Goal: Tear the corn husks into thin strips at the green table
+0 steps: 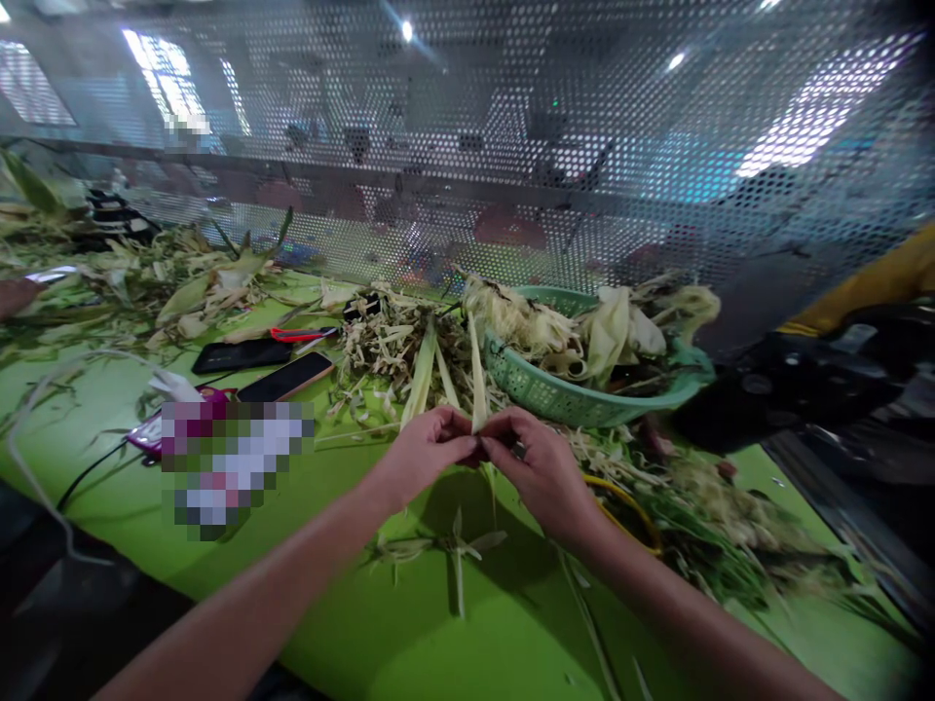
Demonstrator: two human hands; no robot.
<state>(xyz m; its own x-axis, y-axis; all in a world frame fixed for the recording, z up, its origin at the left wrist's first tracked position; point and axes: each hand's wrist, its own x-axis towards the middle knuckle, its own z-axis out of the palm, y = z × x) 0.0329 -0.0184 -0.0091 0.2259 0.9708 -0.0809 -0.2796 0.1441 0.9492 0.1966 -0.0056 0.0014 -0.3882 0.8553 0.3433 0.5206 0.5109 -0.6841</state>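
Note:
Both of my hands meet over the middle of the green table, pinching a pale strip of corn husk (477, 375) that points up and away from me. My left hand (432, 450) is closed, thumb and fingertips pressed on the strip's lower part. Against it, my right hand (532, 465) closes on the same strip with thumb and forefinger. Wider husk pieces (422, 375) stand just behind my left hand. On the table below my hands lies a small cross-shaped bunch of husk strips (460, 550).
A green plastic basket (577, 397) of husks and silk stands behind my right hand. Phones (286, 378), a white cable (33, 409) and husk scraps (387, 341) lie left. A perforated metal screen (438, 185) rises behind. A yellow ring (632, 506) sits right. Another person's hand (18, 297) shows far left.

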